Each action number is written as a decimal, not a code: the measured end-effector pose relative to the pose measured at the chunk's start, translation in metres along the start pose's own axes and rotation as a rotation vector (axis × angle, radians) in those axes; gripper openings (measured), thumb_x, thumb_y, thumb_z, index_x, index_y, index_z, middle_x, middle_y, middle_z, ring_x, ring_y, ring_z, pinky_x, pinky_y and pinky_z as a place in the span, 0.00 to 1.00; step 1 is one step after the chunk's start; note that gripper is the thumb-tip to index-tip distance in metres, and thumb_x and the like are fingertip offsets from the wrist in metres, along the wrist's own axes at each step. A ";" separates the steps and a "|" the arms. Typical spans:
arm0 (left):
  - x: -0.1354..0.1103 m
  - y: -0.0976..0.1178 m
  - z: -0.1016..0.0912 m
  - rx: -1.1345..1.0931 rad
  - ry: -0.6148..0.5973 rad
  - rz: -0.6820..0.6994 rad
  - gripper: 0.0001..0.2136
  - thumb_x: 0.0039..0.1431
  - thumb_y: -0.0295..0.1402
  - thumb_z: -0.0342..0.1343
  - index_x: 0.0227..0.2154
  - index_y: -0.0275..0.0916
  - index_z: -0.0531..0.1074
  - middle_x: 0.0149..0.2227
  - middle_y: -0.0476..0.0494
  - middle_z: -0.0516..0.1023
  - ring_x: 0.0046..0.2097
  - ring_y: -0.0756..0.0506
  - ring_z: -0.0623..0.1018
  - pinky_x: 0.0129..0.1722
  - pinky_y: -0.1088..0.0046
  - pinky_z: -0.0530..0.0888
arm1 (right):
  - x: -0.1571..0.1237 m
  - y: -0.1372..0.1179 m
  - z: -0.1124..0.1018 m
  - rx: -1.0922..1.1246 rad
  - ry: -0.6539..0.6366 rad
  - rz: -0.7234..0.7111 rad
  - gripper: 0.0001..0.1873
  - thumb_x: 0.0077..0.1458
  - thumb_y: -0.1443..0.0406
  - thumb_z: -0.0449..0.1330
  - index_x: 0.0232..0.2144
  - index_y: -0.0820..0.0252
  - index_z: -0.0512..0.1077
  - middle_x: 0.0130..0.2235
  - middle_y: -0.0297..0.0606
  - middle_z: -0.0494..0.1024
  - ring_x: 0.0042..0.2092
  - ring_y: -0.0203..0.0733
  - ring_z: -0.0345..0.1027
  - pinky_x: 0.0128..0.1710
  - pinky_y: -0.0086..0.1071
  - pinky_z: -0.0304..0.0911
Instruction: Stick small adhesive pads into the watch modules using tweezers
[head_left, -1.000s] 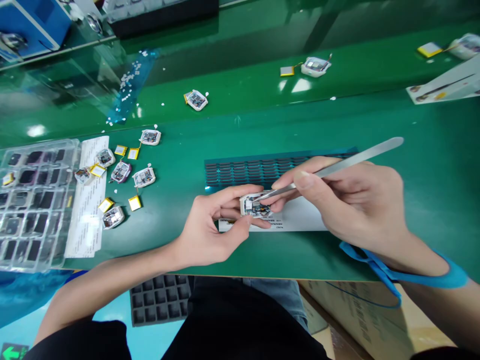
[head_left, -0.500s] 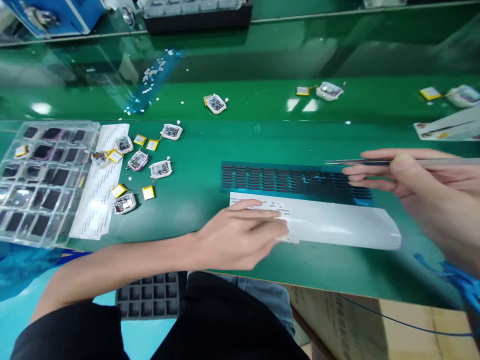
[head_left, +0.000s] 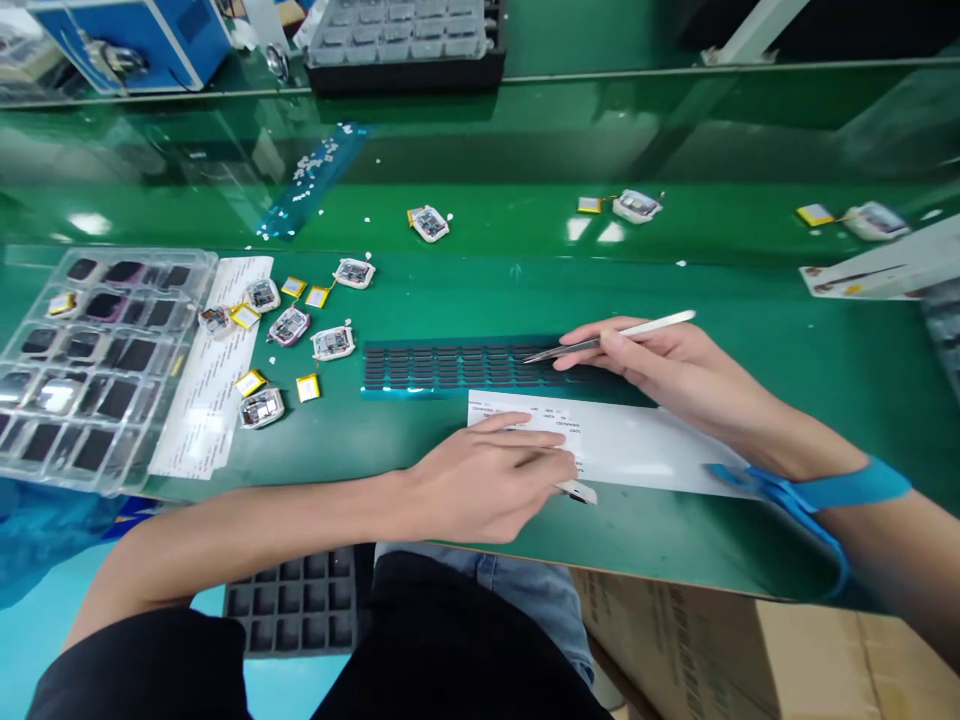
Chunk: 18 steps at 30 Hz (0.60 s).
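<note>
My right hand (head_left: pixel 652 365) grips a pair of tweezers (head_left: pixel 592 345) in a pinch. Their tips point left and meet the dark strips on a blue film sheet (head_left: pixel 427 368); the hand hides the sheet's right end. Below that sheet, a long white paper strip (head_left: pixel 645 445) with printed lines at its left lies on the green table. My left hand (head_left: pixel 487 480) rests over the printed end, fingers curled. From beneath these fingers sticks out a small white piece (head_left: pixel 579 491) with a dark part, mostly hidden.
Several opened watch bodies (head_left: pixel 334 343) with yellow-edged batteries (head_left: pixel 307 388) lie to the left, beside a clear compartment tray (head_left: pixel 142 400). A blue strip with white bits (head_left: pixel 311 175) lies further back. On the right stands a printed card (head_left: pixel 862 270).
My right hand has swung left with the tweezers, bringing their tips down to the dark strips. The blue film sheet has shifted left. My left hand stays nearly in place.
</note>
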<state>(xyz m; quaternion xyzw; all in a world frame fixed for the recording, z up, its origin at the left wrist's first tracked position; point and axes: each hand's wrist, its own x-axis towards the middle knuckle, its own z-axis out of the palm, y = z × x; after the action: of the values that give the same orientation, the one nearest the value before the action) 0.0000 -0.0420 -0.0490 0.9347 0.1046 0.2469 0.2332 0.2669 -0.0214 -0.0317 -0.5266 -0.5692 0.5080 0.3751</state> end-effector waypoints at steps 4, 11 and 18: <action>0.001 -0.004 -0.006 0.043 0.206 0.041 0.09 0.75 0.27 0.51 0.51 0.33 0.74 0.53 0.34 0.86 0.62 0.39 0.83 0.67 0.56 0.76 | -0.002 -0.018 -0.001 -0.084 -0.024 -0.063 0.24 0.63 0.39 0.67 0.39 0.49 0.87 0.48 0.42 0.87 0.45 0.46 0.84 0.48 0.38 0.80; 0.007 -0.029 -0.023 0.049 0.130 -0.148 0.10 0.78 0.29 0.46 0.52 0.36 0.71 0.60 0.33 0.83 0.67 0.35 0.79 0.69 0.46 0.74 | 0.001 -0.039 -0.033 -0.347 0.283 -0.228 0.30 0.62 0.36 0.66 0.26 0.53 0.80 0.31 0.38 0.81 0.34 0.41 0.75 0.41 0.38 0.71; 0.013 -0.042 -0.034 -0.077 0.089 -0.228 0.09 0.79 0.30 0.45 0.49 0.39 0.71 0.54 0.38 0.86 0.60 0.39 0.84 0.63 0.56 0.76 | 0.002 -0.009 -0.044 -0.380 0.225 -0.160 0.33 0.60 0.31 0.63 0.22 0.49 0.79 0.34 0.42 0.83 0.39 0.51 0.79 0.46 0.48 0.74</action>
<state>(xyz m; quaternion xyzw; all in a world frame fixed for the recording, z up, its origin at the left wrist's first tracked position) -0.0097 0.0115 -0.0383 0.8952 0.2110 0.2640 0.2905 0.3067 -0.0110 -0.0138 -0.5941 -0.6491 0.2984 0.3696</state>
